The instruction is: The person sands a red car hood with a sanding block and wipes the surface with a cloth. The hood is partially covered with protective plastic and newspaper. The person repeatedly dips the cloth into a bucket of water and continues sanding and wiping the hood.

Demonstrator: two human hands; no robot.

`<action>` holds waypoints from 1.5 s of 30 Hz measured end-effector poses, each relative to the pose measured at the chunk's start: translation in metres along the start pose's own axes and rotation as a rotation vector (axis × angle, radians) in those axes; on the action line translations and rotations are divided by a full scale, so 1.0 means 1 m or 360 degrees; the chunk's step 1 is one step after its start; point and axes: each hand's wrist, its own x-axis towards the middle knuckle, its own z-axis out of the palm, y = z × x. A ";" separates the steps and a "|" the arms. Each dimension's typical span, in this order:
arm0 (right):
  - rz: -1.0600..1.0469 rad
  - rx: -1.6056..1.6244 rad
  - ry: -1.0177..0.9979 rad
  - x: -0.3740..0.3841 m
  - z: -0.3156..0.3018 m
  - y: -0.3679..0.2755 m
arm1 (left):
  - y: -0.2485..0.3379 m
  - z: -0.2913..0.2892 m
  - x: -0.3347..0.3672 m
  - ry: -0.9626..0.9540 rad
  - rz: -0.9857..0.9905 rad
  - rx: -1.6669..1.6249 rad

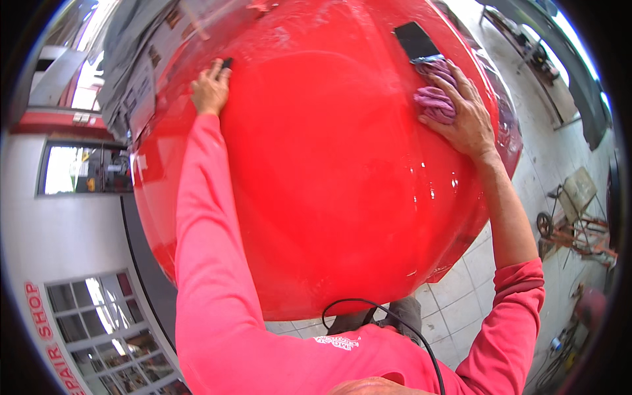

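Across the glossy red car hood (316, 151) both my arms reach forward. At the hood's left side, my left hand (210, 90) is closed around a small dark piece that shows only at the fingertips; its kind is hidden. Toward the right edge, my right hand (469, 118) grips a bunched purple cloth (435, 104), pressed against the red surface. Just beyond the cloth lies a flat black rectangular sheet (417, 42). Wet-looking streaks and droplets mark parts of the hood.
Grey covering sheets (133, 59) lie over the car's far left. A wheeled metal cart (579, 210) stands on the tiled floor at right, with a long bench (526, 56) farther back. Left is a white wall with a gridded window (108, 322). A black cable (421, 336) loops before my body.
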 end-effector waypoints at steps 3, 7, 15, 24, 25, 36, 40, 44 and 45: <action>0.0101 -0.0121 0.0002 -0.009 -0.010 0.017 | 0.078 -0.064 -0.110 0.0107 0.0252 -0.0493; 0.0053 -0.0044 0.0072 -0.004 -0.006 0.006 | 0.087 -0.205 -0.339 -0.0109 0.0258 -0.0526; 0.0050 0.0052 -0.0029 0.000 -0.010 -0.004 | -0.132 -0.040 -0.088 -0.0016 -0.0051 -0.0238; 0.0059 0.0084 -0.0033 -0.006 -0.020 0.017 | -0.034 -0.130 -0.264 -0.0016 0.0151 -0.0522; 0.0090 0.0179 -0.0016 -0.005 -0.013 0.015 | -0.025 -0.170 -0.324 -0.0103 0.0170 -0.0515; -0.0189 0.0033 -0.0075 0.011 0.012 0.022 | -0.241 -0.046 -0.108 -0.0058 -0.0177 -0.0169; -0.0197 -0.0164 -0.0066 0.009 0.003 0.025 | -0.190 -0.030 -0.117 -0.0087 -0.0297 -0.0180; -0.0011 -0.0019 -0.0016 -0.009 -0.011 0.039 | -0.068 -0.143 -0.286 -0.0034 0.0324 -0.0589; -0.0012 -0.0019 -0.0016 -0.009 -0.008 0.035 | -0.050 -0.175 -0.345 -0.0143 0.0389 -0.0571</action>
